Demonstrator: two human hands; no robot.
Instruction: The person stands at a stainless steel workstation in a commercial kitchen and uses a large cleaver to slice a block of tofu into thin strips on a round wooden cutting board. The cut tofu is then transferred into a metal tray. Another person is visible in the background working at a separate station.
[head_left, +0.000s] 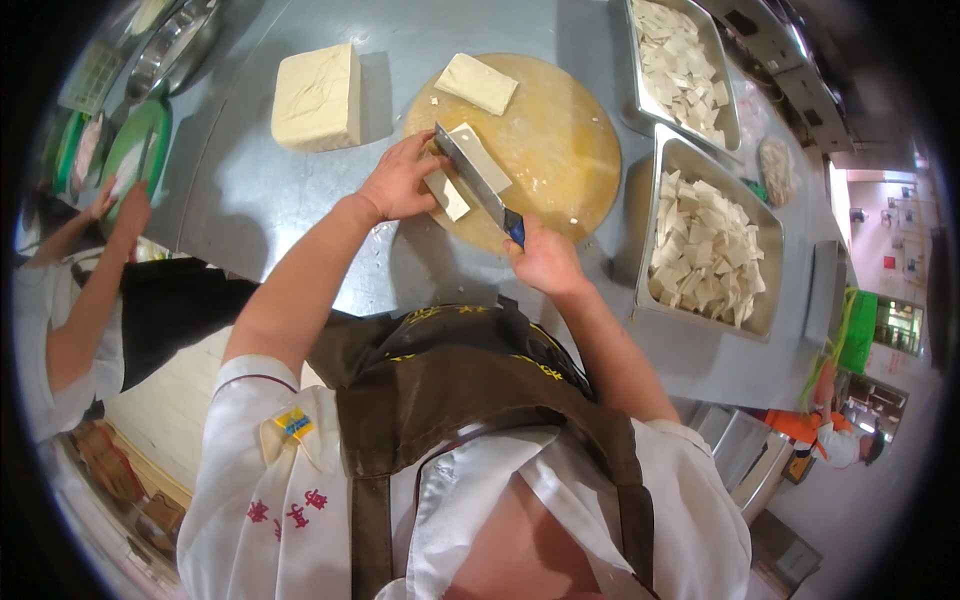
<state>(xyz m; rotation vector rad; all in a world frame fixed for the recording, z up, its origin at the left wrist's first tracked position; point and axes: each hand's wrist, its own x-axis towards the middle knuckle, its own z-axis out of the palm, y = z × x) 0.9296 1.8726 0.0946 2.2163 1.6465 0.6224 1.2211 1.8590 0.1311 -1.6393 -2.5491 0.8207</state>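
Far left: another person's hand [130, 205] on a green tray [135, 150], separate from the wearer.

Big tofu block [317, 97] sits on the steel table [250, 200], left of the round wooden cutting board [560, 140], not touching it.

Left hand [400, 180]: forearm comes in from lower left, rising diagonally to the board's left edge. Fingers curled down, pressing on the tofu slab [478, 155] being cut; loosely closed, steadying it rather than lifting it. A cut strip [447, 195] lies just under the hand, beside the blade.

Cleaver [472, 172]: long axis diagonal, blade end toward upper left, dark handle toward lower right. Blade lies against the slab, near the board's lower left part.

Right hand [543, 258]: forearm comes in from lower right, fist fully closed around the cleaver handle, at the board's lower edge.

Second tofu slab [476, 83] lies at the board's top, apart from the cutting.

Right: two steel trays, near tray [660, 290] and far tray [637, 100], both holding cut tofu pieces.
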